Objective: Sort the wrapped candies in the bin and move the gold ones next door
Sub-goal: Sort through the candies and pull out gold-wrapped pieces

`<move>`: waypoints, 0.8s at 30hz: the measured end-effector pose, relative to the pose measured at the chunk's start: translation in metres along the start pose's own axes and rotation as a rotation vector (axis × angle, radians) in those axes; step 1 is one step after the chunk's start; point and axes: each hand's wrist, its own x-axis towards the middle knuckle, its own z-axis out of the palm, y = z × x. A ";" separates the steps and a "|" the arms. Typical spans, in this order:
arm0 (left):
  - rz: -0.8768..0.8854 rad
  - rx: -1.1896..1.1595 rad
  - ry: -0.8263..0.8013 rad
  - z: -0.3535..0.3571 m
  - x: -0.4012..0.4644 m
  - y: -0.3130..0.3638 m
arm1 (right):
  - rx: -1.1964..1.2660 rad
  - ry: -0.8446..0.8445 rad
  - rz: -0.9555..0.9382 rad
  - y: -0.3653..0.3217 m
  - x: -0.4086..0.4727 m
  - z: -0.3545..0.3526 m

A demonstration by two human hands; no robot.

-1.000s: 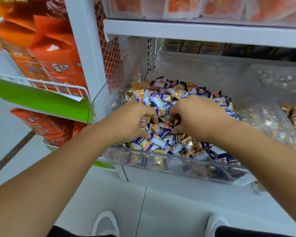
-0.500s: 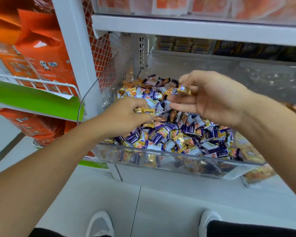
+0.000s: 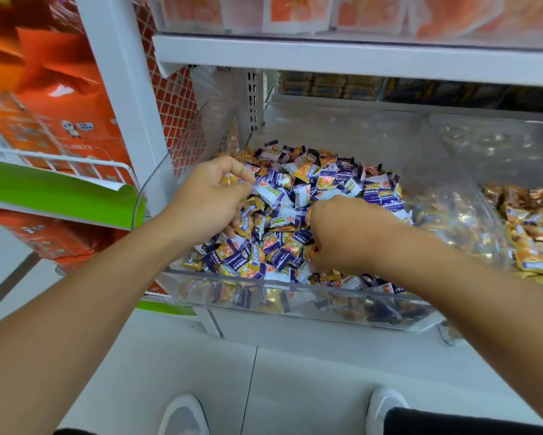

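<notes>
in the left hand (image 3: 210,196), curled over the pile's left side, a gold candy (image 3: 229,178) pinched between thumb and forefinger. at the pile's front right, right hand (image 3: 342,233) knuckles-up, fingers dug into the mixed purple, white and gold wrappers (image 3: 295,196); cannot tell what, if anything, is gripped. beyond the clear bin (image 3: 295,304), across its right wall, the neighbouring bin (image 3: 533,227) of gold candies. so, destination rightward: nearer the right hand, a cross-body reach for the left, probably.
</notes>
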 end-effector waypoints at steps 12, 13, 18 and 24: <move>-0.006 0.655 0.229 0.005 0.031 -0.017 | 1.925 -0.144 0.143 0.029 0.024 -0.032; 0.013 0.639 0.234 0.005 0.029 -0.016 | 1.848 -0.066 0.154 0.028 0.027 -0.032; 0.106 0.583 0.235 0.006 0.022 -0.015 | 0.554 0.475 0.175 0.022 0.038 -0.030; 0.020 0.242 0.231 0.005 0.021 -0.012 | 0.018 0.482 0.217 0.012 0.049 -0.020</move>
